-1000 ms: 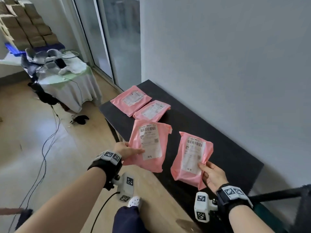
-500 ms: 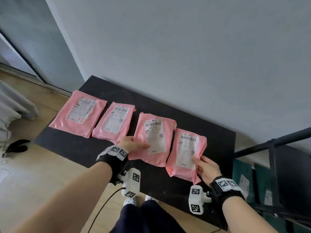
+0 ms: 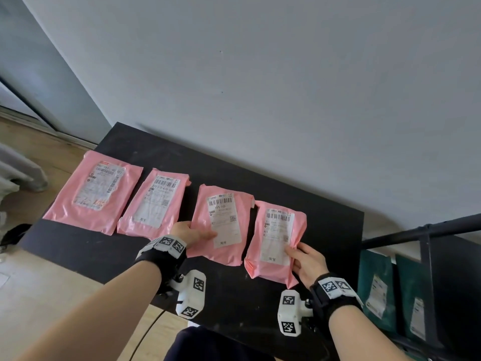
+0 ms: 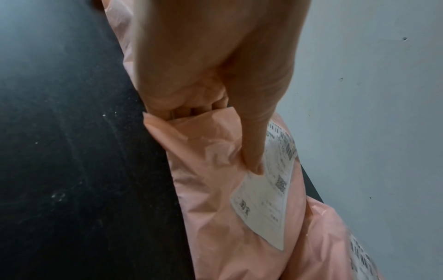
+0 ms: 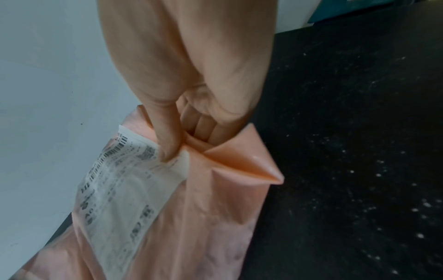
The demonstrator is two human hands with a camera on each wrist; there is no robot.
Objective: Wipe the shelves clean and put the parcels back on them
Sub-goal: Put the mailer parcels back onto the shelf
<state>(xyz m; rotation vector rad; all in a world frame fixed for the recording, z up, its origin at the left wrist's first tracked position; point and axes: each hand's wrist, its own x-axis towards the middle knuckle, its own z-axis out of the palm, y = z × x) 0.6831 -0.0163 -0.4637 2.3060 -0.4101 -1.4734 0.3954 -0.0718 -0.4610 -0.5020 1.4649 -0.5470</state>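
Glossy, crinkled pink plastic parcels (image 3: pixel 221 225) with white paper labels (image 3: pixel 223 220) lie on a matt, dust-speckled black shelf (image 3: pixel 325 230).

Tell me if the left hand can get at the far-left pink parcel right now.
Probably not at once: the left hand is pinching the third pink parcel. The far-left pink parcel lies flat on the black shelf, uncovered, past the second parcel; once the hand lets go, the way looks free.
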